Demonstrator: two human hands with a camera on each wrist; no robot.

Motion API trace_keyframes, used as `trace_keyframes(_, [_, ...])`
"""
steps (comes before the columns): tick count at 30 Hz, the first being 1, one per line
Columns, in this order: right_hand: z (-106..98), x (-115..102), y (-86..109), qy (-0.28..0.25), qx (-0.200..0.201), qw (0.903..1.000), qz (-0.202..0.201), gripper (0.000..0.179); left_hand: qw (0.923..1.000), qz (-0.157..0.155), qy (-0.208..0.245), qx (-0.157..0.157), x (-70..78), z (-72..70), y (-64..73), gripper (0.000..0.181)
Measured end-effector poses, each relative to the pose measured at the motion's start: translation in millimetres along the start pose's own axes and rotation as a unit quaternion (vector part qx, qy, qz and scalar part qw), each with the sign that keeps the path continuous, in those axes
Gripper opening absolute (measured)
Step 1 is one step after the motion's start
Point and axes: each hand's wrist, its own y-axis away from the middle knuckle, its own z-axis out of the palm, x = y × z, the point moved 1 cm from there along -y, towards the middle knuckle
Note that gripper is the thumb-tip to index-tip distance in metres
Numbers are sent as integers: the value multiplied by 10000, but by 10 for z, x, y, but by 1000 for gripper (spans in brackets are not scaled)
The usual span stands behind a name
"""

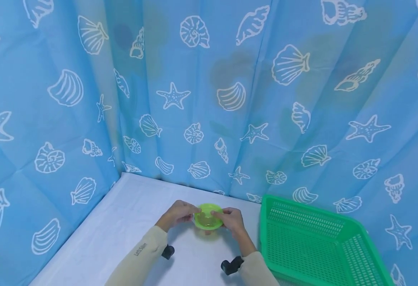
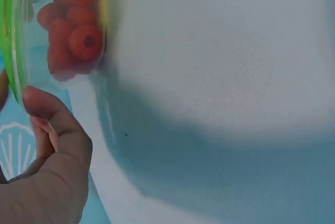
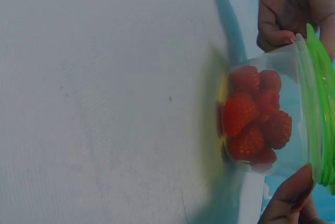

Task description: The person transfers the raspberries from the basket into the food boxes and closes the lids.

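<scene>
A round clear plastic container with a yellow-green lid stands on the white table between both hands. Several red raspberries show through its wall in both wrist views. My left hand pinches the lid's rim on the left, the thumb lying over the lid in the head view. From the other side my right hand grips the rim, its thumb also on the lid. In the left wrist view, the left fingertips sit right at the edge where lid and container meet.
A large green plastic basket with perforated sides stands at the right of the white table. Behind and to the left hangs a blue curtain with white shell and starfish prints. Dark wrist cameras are strapped over the beige sleeves.
</scene>
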Motion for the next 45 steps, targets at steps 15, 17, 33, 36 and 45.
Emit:
trace_keyframes(15, [27, 1, 22, -68, 157, 9996, -211, 53, 9969, 509, -464, 388, 48, 15, 49, 32])
trace_keyframes(17, [10, -9, 38, -234, 106, 9993, -260, 48, 9971, 510, -426, 380, 36, 10, 38, 31])
trace_keyframes(33, [-29, -45, 54, -94, 504, 9969, -598, 20, 9946, 873, -363, 428, -32, 1, 47, 36])
trace_keyframes(36, [-55, -77, 64, -120, 622, 9963, -584, 17, 9917, 1000, -541, 602, -20, -5, 58, 32])
trace_keyframes(45, [-105, -103, 119, -809, 370, 9938, -665, 20, 9843, 1459, -707, 695, 88, -68, 102, 22])
